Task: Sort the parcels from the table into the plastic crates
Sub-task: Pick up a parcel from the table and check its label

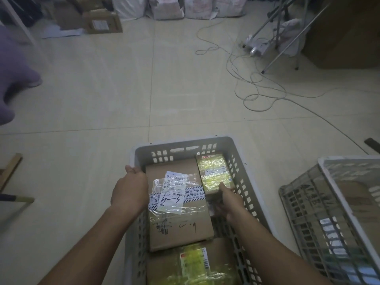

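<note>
Now, packing: I am bent over the grey slotted plastic crate [186, 144] on the pale tiled floor [123, 89], fitting parcels into it so that none rides above the rim.
Left hand: my left hand [129, 191] rests on the left edge of the big brown cardboard parcel with the striped tape and white labels [176, 204], palm down; the fingertips go down between parcel and crate wall where I cannot see them, so I cannot tell whether they curl under it. I judge it is there to steady the box and keep it tight to that wall.
Right hand: my right hand [228, 199] grips the near end of the small parcel wrapped in yellow-green film [214, 173], fingers curled on it, because I am seating it in the far right corner, beside the big box.
Why that corner: the small parcel is narrow, and the strip between the big box and the right wall suits it.
Third parcel: another brown box with yellow-green film and a red-edged label [193, 264] lies at the near end of the crate, touching the big box's near edge.
Gap: dark crate bottom shows behind my right wrist, so I judge there is room for one more small item.
Second crate: another grey slotted crate [304, 204] stands tilted to my right, apart from this one; what it holds is too blurred to name.
Risk: the film looks slick, so my grip could slip.
</note>
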